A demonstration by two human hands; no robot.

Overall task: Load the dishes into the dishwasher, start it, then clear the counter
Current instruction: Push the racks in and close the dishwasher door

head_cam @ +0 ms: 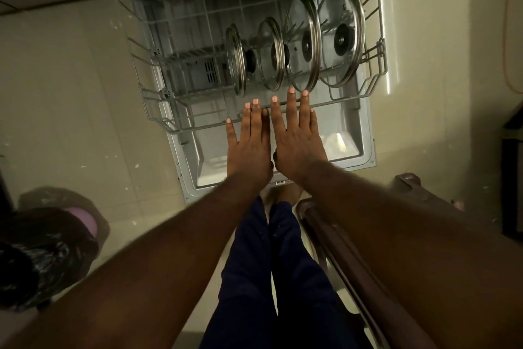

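Fingers [256, 118] of left hand [249, 150] and right hand [297, 144] are lying straight, close together, holding nothing. Tips are reaching over the front rail of the dishwasher rack [377, 62]; contact unclear. Four glass lids [341, 37] are standing on edge in a left-right row, knobs facing right. Rack is sitting over the open door [351, 147].
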